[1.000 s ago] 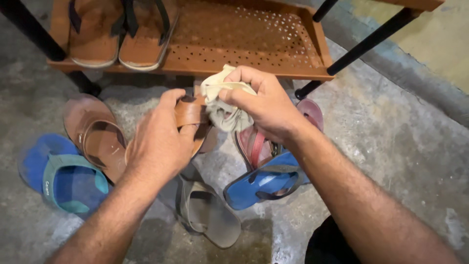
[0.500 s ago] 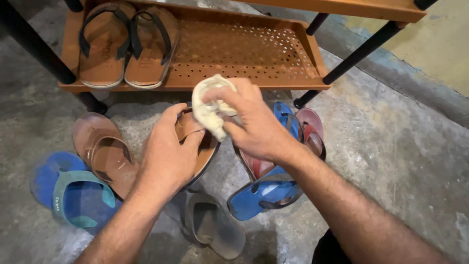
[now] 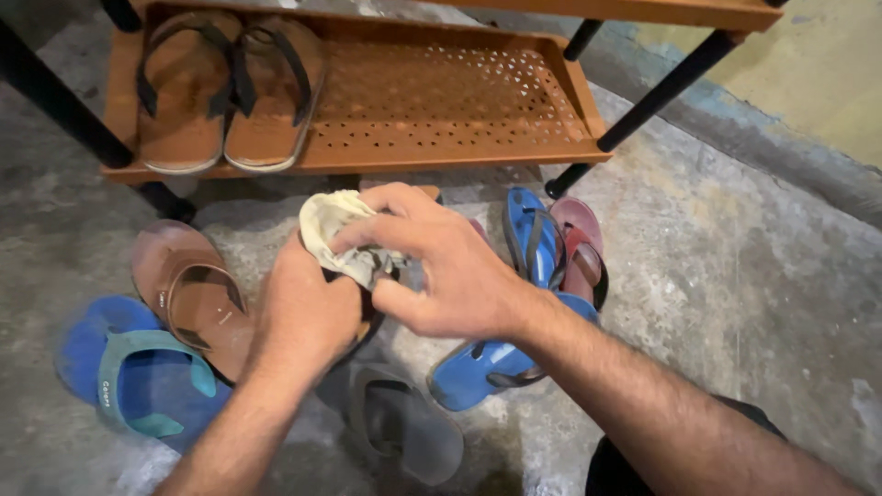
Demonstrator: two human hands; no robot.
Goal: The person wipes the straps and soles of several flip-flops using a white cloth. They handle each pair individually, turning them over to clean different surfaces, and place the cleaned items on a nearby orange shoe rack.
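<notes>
Just in front of the orange shoe rack point(image 3: 441, 152), a brown sandal point(image 3: 372, 312), mostly hidden, is gripped in the closed left hand point(image 3: 308, 317) so that a pale cloth point(image 3: 335, 234), pinched by the right hand point(image 3: 441, 271), can be pressed against it.

Pale yellowish cloth point(image 3: 338, 230), perhaps tan sandal point(image 3: 372, 312)

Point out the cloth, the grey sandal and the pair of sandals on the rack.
cloth point(image 3: 333, 223), head view, on its bunched top.
grey sandal point(image 3: 409, 432), head view, on its footbed.
pair of sandals point(image 3: 230, 96), head view, where the two meet.
</notes>
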